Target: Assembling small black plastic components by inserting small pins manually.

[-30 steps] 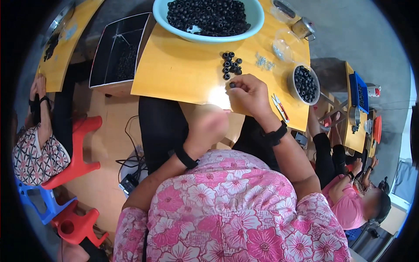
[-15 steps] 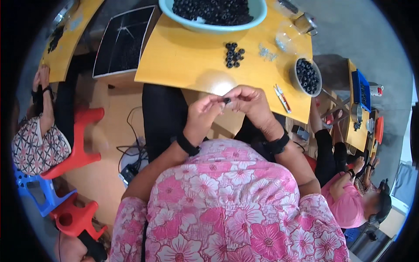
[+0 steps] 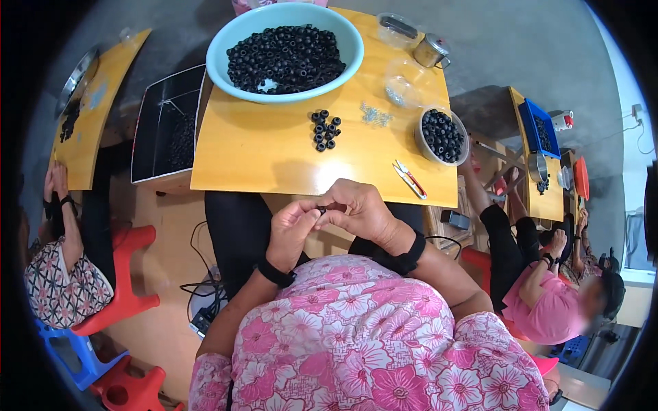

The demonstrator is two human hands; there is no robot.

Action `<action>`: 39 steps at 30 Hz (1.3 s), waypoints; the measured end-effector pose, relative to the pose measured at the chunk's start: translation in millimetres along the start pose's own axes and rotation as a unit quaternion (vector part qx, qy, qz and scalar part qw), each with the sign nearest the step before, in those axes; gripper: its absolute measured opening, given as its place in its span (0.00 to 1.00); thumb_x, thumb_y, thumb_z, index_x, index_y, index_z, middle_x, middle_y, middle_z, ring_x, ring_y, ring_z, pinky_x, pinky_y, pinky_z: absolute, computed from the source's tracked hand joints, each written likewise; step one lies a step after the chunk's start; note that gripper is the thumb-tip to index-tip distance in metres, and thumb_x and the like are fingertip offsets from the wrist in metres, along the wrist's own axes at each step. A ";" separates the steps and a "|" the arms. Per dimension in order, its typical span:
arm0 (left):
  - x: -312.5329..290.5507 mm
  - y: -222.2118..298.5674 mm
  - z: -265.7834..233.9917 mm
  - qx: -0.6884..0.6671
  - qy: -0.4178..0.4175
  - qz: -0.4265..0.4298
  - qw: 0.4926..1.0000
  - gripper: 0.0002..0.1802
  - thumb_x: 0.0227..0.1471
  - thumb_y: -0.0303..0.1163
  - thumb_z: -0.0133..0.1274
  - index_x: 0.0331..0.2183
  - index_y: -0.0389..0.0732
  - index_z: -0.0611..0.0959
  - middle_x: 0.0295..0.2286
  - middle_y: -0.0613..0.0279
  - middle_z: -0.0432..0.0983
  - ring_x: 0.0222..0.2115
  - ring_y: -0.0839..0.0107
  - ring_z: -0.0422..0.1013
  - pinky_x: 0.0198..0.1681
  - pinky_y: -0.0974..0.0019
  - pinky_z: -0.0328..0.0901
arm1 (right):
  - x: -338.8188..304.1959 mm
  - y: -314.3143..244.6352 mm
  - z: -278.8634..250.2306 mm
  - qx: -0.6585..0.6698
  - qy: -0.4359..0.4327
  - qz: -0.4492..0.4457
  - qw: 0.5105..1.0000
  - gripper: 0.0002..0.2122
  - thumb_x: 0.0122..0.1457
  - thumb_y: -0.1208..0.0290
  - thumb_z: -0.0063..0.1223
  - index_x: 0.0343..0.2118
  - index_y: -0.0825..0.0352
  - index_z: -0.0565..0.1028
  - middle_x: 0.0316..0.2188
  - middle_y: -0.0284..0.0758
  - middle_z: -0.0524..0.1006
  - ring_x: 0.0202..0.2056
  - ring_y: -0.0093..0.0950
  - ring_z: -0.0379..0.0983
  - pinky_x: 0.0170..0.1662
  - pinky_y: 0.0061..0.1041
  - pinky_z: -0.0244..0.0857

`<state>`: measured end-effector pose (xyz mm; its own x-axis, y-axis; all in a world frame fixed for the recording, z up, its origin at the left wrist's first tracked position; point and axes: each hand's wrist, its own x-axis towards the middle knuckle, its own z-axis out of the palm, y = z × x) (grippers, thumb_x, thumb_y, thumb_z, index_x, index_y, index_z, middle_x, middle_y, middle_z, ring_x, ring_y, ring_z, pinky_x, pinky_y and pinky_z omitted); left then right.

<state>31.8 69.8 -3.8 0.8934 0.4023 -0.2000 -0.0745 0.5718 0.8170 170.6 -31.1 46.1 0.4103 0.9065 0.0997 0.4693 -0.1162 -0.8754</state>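
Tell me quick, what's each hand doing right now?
Left hand: fingers pinched on a small black ring.
Right hand: fingers closed on the same ring.

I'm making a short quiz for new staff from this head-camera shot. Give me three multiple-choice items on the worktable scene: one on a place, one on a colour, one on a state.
1. Where do the scissors lie?
A. Inside the big bowl
B. On the yellow table, near its front right corner
C. On the floor

2. What colour is the big bowl of black rings?
A. Red
B. Light blue
C. White

3. How are the person's hands?
A. Flat on the table
B. Both inside the big bowl
C. Together in front of the chest, pinching a small black ring

Answers:
1 B: the scissors rest on the tabletop by the near right edge.
2 B: its rim is pale blue.
3 C: the left hand and right hand meet short of the table edge with the small dark piece between their fingers.
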 end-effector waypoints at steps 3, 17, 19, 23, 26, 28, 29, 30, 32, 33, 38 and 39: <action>0.9 -0.5 -0.3 -0.013 -0.004 -0.011 1.000 0.08 0.58 0.24 0.43 0.38 0.35 0.75 0.28 0.66 0.71 0.28 0.80 0.67 0.42 0.66 0.68 | 10.3 0.6 -24.6 -0.048 -0.048 -0.100 0.993 0.10 0.41 0.65 0.64 0.27 0.61 0.80 0.25 0.34 0.76 0.29 0.32 0.73 0.34 0.28 0.68; 6.3 0.6 1.4 0.028 0.008 -0.036 0.999 0.08 0.59 0.32 0.46 0.38 0.39 0.74 0.29 0.68 0.72 0.29 0.80 0.67 0.39 0.73 0.66 | 55.4 77.2 -85.3 -0.255 0.216 0.120 0.935 0.08 0.48 0.70 0.56 0.30 0.65 0.79 0.30 0.43 0.78 0.32 0.42 0.75 0.38 0.34 0.68; 5.2 2.4 2.0 0.025 0.004 -0.029 0.999 0.08 0.59 0.32 0.46 0.38 0.39 0.74 0.29 0.68 0.72 0.29 0.81 0.66 0.38 0.74 0.65 | 54.3 78.9 -83.6 -0.260 0.219 0.128 0.932 0.08 0.48 0.70 0.55 0.30 0.65 0.80 0.29 0.43 0.78 0.32 0.42 0.75 0.38 0.34 0.68; 4.2 5.2 1.1 0.036 0.005 -0.039 0.999 0.09 0.59 0.33 0.46 0.38 0.39 0.74 0.29 0.68 0.72 0.29 0.81 0.66 0.37 0.75 0.64 | 51.0 79.0 -82.6 -0.238 0.181 0.143 0.943 0.06 0.47 0.71 0.55 0.28 0.65 0.80 0.29 0.42 0.78 0.32 0.41 0.75 0.38 0.34 0.68; 4.3 3.4 0.5 0.045 0.001 -0.033 0.998 0.09 0.59 0.33 0.46 0.38 0.39 0.74 0.29 0.68 0.72 0.29 0.82 0.66 0.36 0.76 0.63 | 46.2 86.0 -84.2 -0.221 0.178 0.148 0.947 0.06 0.47 0.71 0.55 0.28 0.65 0.80 0.28 0.42 0.78 0.32 0.40 0.75 0.38 0.33 0.68; 4.5 5.8 1.0 0.045 -0.012 -0.022 0.999 0.08 0.59 0.32 0.46 0.38 0.39 0.74 0.29 0.68 0.72 0.29 0.82 0.66 0.36 0.76 0.63 | 47.1 86.4 -84.2 -0.211 0.186 0.144 0.949 0.06 0.48 0.70 0.56 0.28 0.65 0.79 0.28 0.41 0.78 0.32 0.39 0.75 0.38 0.33 0.68; 3.3 5.0 0.8 0.045 -0.011 -0.023 0.999 0.08 0.59 0.32 0.46 0.38 0.39 0.74 0.29 0.68 0.72 0.29 0.82 0.66 0.36 0.76 0.63 | 47.1 85.7 -84.0 -0.200 0.196 0.157 0.947 0.07 0.48 0.69 0.56 0.29 0.66 0.79 0.28 0.41 0.78 0.32 0.39 0.75 0.38 0.32 0.68; 3.7 4.1 0.3 0.036 -0.009 -0.024 0.999 0.08 0.58 0.32 0.46 0.38 0.39 0.74 0.30 0.68 0.72 0.29 0.82 0.66 0.36 0.76 0.63 | 48.5 84.5 -83.9 -0.190 0.207 0.170 0.945 0.08 0.48 0.69 0.57 0.30 0.66 0.79 0.29 0.42 0.78 0.32 0.39 0.75 0.38 0.32 0.68; 3.7 2.8 -0.6 0.028 -0.007 -0.026 0.999 0.08 0.58 0.32 0.47 0.38 0.39 0.74 0.30 0.68 0.72 0.29 0.82 0.66 0.36 0.76 0.63 | 51.3 84.2 -80.9 -0.201 0.204 0.133 0.949 0.09 0.49 0.68 0.58 0.32 0.66 0.79 0.30 0.42 0.78 0.32 0.39 0.75 0.37 0.31 0.68; 4.2 2.2 -0.8 0.029 -0.007 -0.029 0.999 0.08 0.58 0.32 0.47 0.38 0.39 0.74 0.30 0.68 0.72 0.29 0.82 0.66 0.37 0.76 0.63 | 53.9 81.8 -78.9 -0.213 0.200 0.095 0.952 0.10 0.49 0.68 0.58 0.33 0.66 0.79 0.30 0.43 0.78 0.32 0.39 0.75 0.37 0.31 0.68; 5.3 3.6 1.7 0.019 0.002 -0.028 0.999 0.07 0.58 0.26 0.46 0.38 0.35 0.74 0.28 0.66 0.73 0.29 0.80 0.69 0.38 0.74 0.65 | 68.8 72.2 -66.6 -0.170 0.179 0.096 0.964 0.10 0.50 0.71 0.56 0.35 0.66 0.79 0.29 0.44 0.77 0.31 0.41 0.74 0.37 0.33 0.68; 5.7 1.4 0.3 0.018 -0.006 -0.024 1.000 0.08 0.58 0.29 0.47 0.39 0.37 0.74 0.29 0.67 0.72 0.29 0.81 0.68 0.37 0.75 0.64 | 72.4 72.8 -64.8 -0.184 0.167 0.077 0.966 0.10 0.50 0.71 0.55 0.36 0.66 0.79 0.28 0.44 0.76 0.31 0.41 0.74 0.37 0.33 0.68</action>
<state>36.9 72.6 -3.7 0.9012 0.3657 -0.2327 -0.0155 0.5638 0.8258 285.1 -0.2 20.2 0.6975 0.6928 0.1831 0.6042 -0.4313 -0.6700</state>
